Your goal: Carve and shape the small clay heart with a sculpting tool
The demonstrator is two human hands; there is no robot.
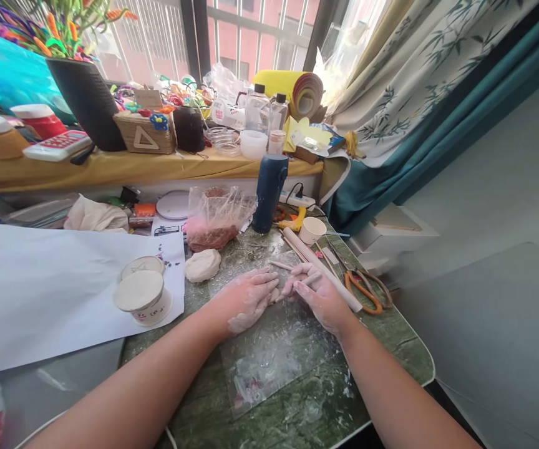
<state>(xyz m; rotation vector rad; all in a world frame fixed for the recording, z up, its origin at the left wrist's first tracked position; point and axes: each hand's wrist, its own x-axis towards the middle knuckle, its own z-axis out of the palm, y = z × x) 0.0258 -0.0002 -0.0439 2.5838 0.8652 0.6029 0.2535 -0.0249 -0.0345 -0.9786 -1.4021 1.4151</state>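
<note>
My left hand [252, 300], dusted with white powder, lies with its fingers stretched out over a clear plastic sheet [274, 368]. A small pale piece of clay [274, 295] is at its fingertips, partly covered by the fingers. My right hand [320, 299], also powdery, is closed around a short pale stick [312, 279], held between thumb and fingers. The end of another thin pale stick [279, 265] shows just beyond the right fingers. A lump of white clay [203, 265] rests to the left, past my left hand.
Right of my hands lie a pale rolling pin [339, 284] and orange-handled scissors [367, 290]. Behind stand a paper cup [312, 229], a dark blue bottle [269, 193] and a bag of reddish material [216, 227]. Lidded cups [143, 298] sit on white paper [63, 280] at left.
</note>
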